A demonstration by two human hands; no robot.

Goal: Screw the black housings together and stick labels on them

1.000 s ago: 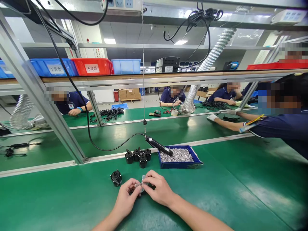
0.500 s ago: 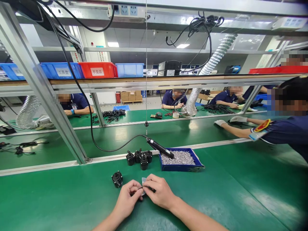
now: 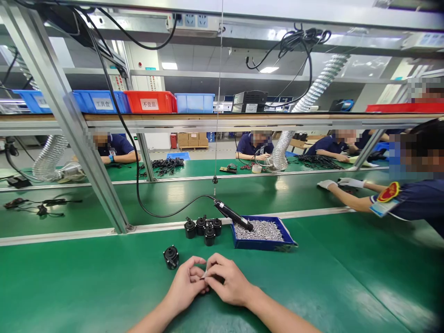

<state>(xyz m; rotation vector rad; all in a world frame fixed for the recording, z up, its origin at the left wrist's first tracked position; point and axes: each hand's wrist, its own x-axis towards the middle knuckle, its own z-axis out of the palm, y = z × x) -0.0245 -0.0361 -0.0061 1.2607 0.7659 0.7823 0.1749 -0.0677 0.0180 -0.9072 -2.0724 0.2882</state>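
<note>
My left hand [image 3: 187, 283] and my right hand [image 3: 227, 281] meet low over the green bench, fingertips pressed together. Between them is a small thin whitish piece [image 3: 204, 274]; the fingers cover most of it, so its kind cannot be made out. Both hands are closed on it. Just beyond my left hand, a black round pump-like part [image 3: 171, 257] with a short spout lies on the bench. Farther back stands a cluster of several similar black parts [image 3: 209, 235]. To their right, a blue tray [image 3: 267, 245] holds many small silvery screws [image 3: 265, 231].
A black electric screwdriver [image 3: 233, 214] hangs on a cord, its tip end over the tray. A metal post [image 3: 79, 134] rises at left. Blue and red bins [image 3: 151, 102] line the shelf above. A gloved co-worker [image 3: 409, 199] reaches in from the right.
The whitish piece, which stuck up above my fingertips, is now mostly covered by them. A dark strip between my hands no longer shows clearly. The whole view has shifted slightly.
</note>
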